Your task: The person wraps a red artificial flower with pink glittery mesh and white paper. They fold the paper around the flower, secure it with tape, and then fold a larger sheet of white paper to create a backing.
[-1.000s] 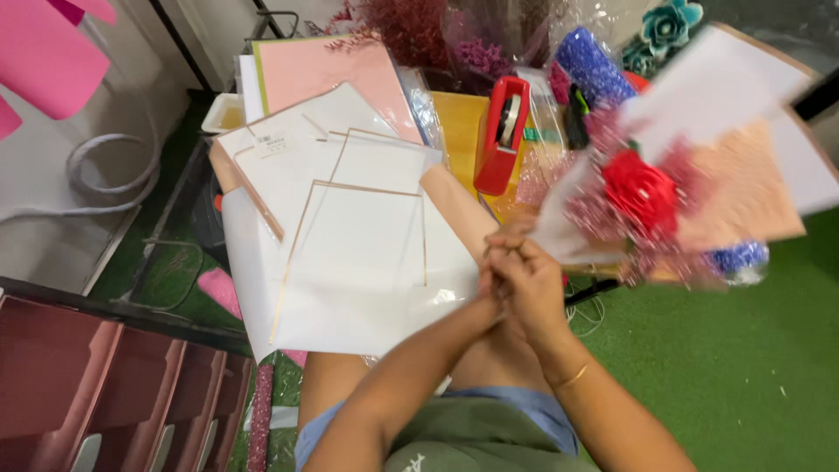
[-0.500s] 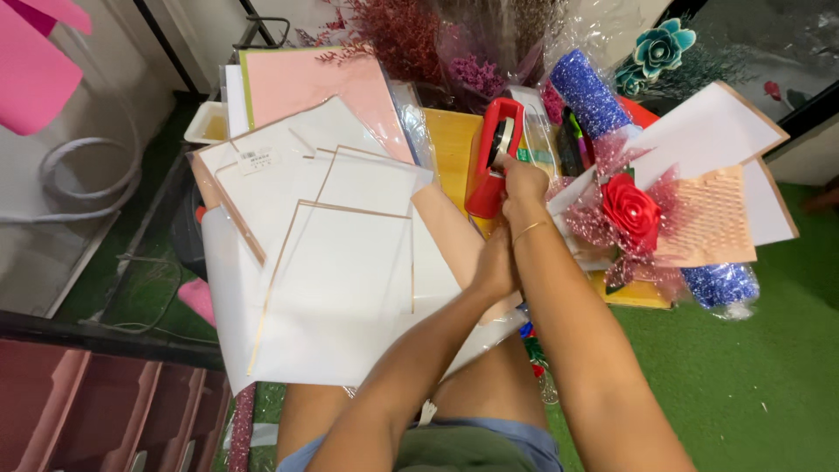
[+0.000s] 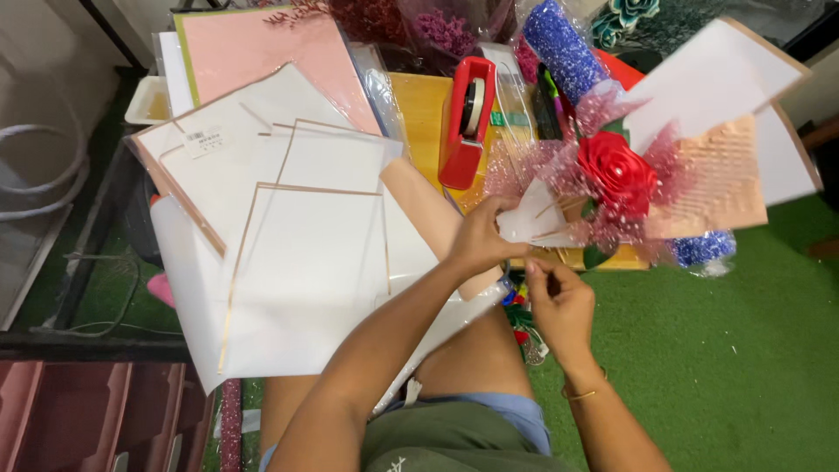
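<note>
My left hand (image 3: 482,238) grips the narrow lower end of a bouquet (image 3: 559,205). The bouquet is a red paper rose (image 3: 617,173) wrapped in pink speckled mesh, peach netting (image 3: 721,179) and white paper (image 3: 708,74), and it points up and right. Just below the bouquet's base, my right hand (image 3: 559,301), with a thin gold bracelet at the wrist, has thumb and fingers pinched together on what looks like a small strip of clear tape. A red tape dispenser (image 3: 466,122) stands on the yellow table top (image 3: 421,105), just above my left hand.
Large white sheets with gold edges (image 3: 297,262) and a pink sheet (image 3: 262,52) lie to the left. A peach paper roll (image 3: 424,210) rests across them. A blue glitter roll (image 3: 559,48), dried flowers (image 3: 437,26) and green artificial turf (image 3: 725,350) surround the table.
My right hand has pulled back from the tape dispenser to below the bouquet's base. My left hand keeps its hold on the bouquet, which now sits lower and nearer.
</note>
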